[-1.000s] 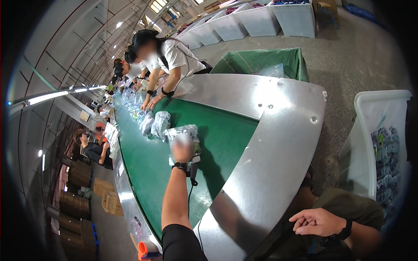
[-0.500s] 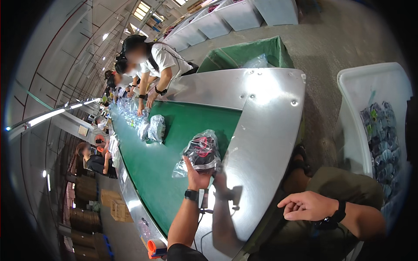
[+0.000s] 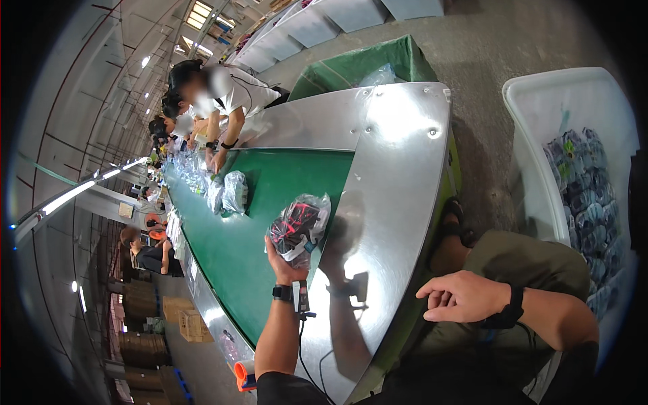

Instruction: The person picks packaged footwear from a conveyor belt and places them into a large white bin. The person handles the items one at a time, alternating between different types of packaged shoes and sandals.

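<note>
My left hand (image 3: 286, 267) grips a clear plastic bag of black shoes with red laces (image 3: 297, 226) by its near side, above the green conveyor belt (image 3: 270, 172) close to the metal edge. Fingers and thumb lie along the bag, partly hidden by it. Over my lap, my right hand (image 3: 462, 297) is held in the air with nothing in it. Its index finger points left, the others are loosely bent, and the thumb stays apart. Farther up the belt lie other filled clear bags (image 3: 234, 192).
A smooth metal table edge (image 3: 378, 196) borders the belt on the right. At right stands a white bin (image 3: 533, 169) with rows of bagged goods (image 3: 587, 196). Behind the metal edge is a green container (image 3: 405, 57). Co-workers (image 3: 233, 101) reach over the belt's far part.
My left hand has moved slightly left, and the bag in it has tilted. My right hand stays over my lap. The whole view has shifted a little.
</note>
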Demonstrator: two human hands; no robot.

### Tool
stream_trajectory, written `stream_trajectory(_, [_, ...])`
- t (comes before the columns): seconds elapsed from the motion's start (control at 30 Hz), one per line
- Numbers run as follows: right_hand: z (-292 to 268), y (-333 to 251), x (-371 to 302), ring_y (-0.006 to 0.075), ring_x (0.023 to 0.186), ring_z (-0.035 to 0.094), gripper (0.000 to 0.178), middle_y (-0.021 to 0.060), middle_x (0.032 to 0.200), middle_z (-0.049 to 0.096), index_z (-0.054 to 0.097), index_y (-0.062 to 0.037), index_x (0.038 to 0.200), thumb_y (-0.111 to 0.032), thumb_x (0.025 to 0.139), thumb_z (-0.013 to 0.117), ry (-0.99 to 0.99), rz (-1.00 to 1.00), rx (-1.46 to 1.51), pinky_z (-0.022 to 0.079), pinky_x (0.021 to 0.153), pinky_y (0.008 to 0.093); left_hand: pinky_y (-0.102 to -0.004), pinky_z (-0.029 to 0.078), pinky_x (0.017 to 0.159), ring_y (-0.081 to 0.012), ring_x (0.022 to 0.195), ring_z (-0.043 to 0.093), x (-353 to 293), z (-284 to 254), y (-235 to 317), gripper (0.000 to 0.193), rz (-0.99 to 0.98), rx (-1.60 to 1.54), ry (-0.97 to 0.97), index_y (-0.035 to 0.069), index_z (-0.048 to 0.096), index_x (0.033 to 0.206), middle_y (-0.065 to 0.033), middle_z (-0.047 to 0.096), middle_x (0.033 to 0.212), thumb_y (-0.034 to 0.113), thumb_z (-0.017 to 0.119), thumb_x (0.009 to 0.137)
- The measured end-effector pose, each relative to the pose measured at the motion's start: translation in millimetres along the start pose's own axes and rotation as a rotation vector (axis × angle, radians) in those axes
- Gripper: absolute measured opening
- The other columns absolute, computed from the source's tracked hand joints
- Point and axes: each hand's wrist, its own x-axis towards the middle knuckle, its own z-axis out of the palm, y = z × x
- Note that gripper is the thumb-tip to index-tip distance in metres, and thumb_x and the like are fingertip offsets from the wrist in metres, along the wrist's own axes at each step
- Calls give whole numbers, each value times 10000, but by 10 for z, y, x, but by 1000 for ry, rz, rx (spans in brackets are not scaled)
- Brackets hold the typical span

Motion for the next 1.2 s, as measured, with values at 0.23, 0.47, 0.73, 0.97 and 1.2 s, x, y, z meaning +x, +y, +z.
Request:
stream_trajectory(0.23, [-31, 31, 74, 153, 919, 665, 575, 107, 1027, 695, 542, 59, 1350, -348, 971, 686, 174, 41, 249, 545, 790, 318, -465, 503, 1030, -284, 1193, 629, -658, 828, -252, 605, -83, -41, -130, 114, 564, 1404, -91, 641, 1353, 570, 436, 1028])
stream_trajectory(0.47, [-112, 27, 67, 186, 1228, 557, 878, 128, 1355, 561, 232, 62, 1552, -439, 979, 669, 226, -48, 701, 508, 963, 337, -504, 441, 1119, -361, 1291, 564, -1127, 1175, -744, 630, -201, -13, -319, 48, 492, 1451, -177, 571, 1421, 486, 490, 998])
stream_trajectory(0.73, [56, 179, 148, 191, 1230, 563, 847, 163, 1351, 562, 258, 87, 1506, -167, 870, 758, 496, -256, 549, 449, 1057, 337, -489, 455, 1088, -350, 1262, 587, -1299, 1118, -919, 719, -288, 218, -484, 6, 478, 1441, -187, 585, 1394, 515, 529, 936])
stream_trajectory(0.97, [79, 140, 93, 176, 1112, 603, 783, 137, 1235, 614, 299, 82, 1486, -110, 851, 715, 548, -257, 490, 483, 986, 325, -528, 416, 1130, -373, 1347, 516, -1319, 1069, -958, 768, -218, 236, -498, 50, 393, 1517, -181, 506, 1484, 578, 482, 968])
stream_trajectory(1.2, [67, 111, 109, 168, 1173, 581, 759, 145, 1292, 590, 321, 69, 1477, -108, 858, 722, 530, -280, 607, 466, 1017, 317, -524, 410, 1123, -346, 1344, 514, -1285, 1110, -1011, 687, -250, 138, -376, 94, 397, 1518, -138, 510, 1483, 577, 412, 1028])
